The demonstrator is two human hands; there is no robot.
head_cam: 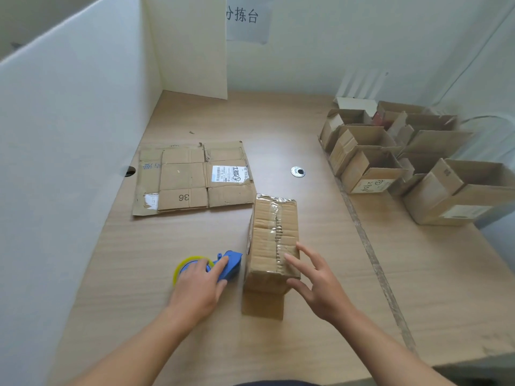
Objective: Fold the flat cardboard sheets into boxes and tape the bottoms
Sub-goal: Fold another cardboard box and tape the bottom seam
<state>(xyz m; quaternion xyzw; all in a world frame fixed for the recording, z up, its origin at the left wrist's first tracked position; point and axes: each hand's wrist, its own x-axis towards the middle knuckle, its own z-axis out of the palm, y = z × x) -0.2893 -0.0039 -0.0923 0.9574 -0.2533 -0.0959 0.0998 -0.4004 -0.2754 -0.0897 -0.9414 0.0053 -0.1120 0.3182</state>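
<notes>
While the folded box [271, 235] stands with its taped bottom up on the table [281, 126], clear tape [276, 218] runs along its centre seam. At its near end the right hand [320, 285] has straight, spread fingers, their tips touching the top and the right edge. Just left of the box, the left hand [196, 288] grips a blue tape dispenser [231, 261] lying on the table. Beyond the box to the left lie flat cardboard sheets [192, 178]. Far right of it stand finished open boxes [390, 154].
</notes>
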